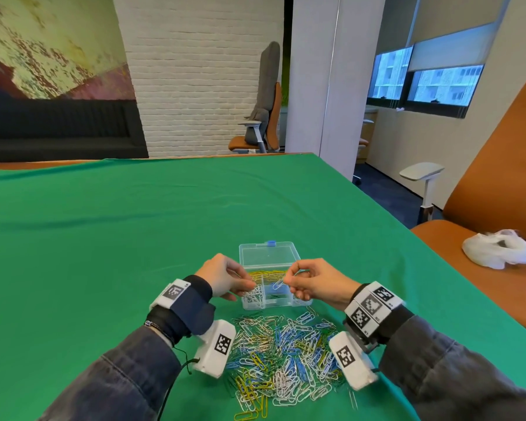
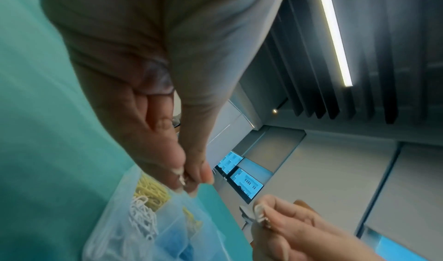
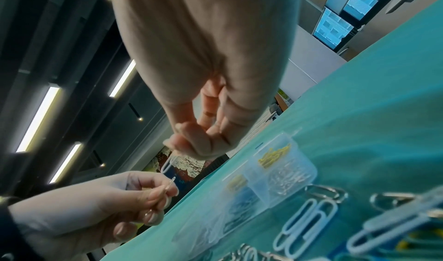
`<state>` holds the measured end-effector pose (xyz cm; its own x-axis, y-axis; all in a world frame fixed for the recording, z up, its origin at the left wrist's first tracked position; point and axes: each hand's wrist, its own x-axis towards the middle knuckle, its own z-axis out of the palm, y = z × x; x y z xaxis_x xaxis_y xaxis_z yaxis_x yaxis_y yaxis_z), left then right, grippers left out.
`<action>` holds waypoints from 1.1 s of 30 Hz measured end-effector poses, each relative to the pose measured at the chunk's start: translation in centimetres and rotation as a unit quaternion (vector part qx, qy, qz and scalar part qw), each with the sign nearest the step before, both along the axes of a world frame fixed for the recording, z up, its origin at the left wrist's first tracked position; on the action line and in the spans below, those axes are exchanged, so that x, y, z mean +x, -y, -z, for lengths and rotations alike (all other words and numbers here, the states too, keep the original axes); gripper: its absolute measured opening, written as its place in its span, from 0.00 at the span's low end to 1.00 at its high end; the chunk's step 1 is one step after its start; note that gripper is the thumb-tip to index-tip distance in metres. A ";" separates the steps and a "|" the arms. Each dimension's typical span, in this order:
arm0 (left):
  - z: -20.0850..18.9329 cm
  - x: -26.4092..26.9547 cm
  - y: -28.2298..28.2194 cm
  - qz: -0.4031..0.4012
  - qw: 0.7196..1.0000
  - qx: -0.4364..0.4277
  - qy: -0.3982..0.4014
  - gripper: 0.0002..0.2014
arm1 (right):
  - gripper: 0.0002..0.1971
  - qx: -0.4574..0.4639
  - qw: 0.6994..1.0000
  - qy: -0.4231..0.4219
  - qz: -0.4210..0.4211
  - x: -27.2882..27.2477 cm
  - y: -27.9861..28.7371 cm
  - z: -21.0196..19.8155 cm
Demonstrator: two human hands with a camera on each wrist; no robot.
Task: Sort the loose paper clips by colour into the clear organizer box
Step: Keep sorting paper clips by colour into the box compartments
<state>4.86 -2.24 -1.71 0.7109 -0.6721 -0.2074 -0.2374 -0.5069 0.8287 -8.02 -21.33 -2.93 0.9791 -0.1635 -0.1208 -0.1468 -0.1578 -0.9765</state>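
A green table (image 1: 134, 238) held the clear box (image 1: 269, 278), lid open, with the loose pile (image 1: 283, 357) of mixed clips on its near side. In the box, yellow clips lay at the far side, white ones at the left, blue ones in the middle. Above the box's left part the left hand (image 1: 225, 276) pinched a silver clip (image 3: 169, 184). Above its right part the right hand (image 1: 313, 281) pinched a white clip (image 1: 278, 284), which hung over the blue compartment. An orange chair (image 1: 498, 177) stood to the box's right.
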 end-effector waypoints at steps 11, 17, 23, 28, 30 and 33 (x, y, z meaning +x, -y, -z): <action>-0.7 -0.5 0.4 0.013 0.993 -0.044 -0.106 0.03 | 0.03 -0.017 0.999 0.016 0.036 -0.9 1.3 -0.4; -1.1 -2.2 6.1 0.030 0.998 -0.003 -0.050 0.04 | 0.04 -0.011 0.995 0.012 0.101 -3.0 4.0 -0.3; -0.7 -2.6 11.1 0.025 0.999 0.035 -0.012 0.06 | 0.04 -0.009 0.994 0.003 0.111 -4.4 5.1 0.2; -0.7 -3.1 10.1 0.069 0.995 0.020 0.063 0.10 | 0.03 -0.005 0.995 0.001 0.102 -4.6 5.1 0.6; -0.6 -3.6 8.9 0.113 0.993 0.014 0.017 0.13 | 0.03 -0.004 0.995 0.007 0.095 -4.4 4.8 0.7; -0.5 -4.5 7.2 0.151 0.988 0.008 -0.008 0.13 | 0.03 0.008 0.996 0.024 0.082 -3.8 3.9 0.6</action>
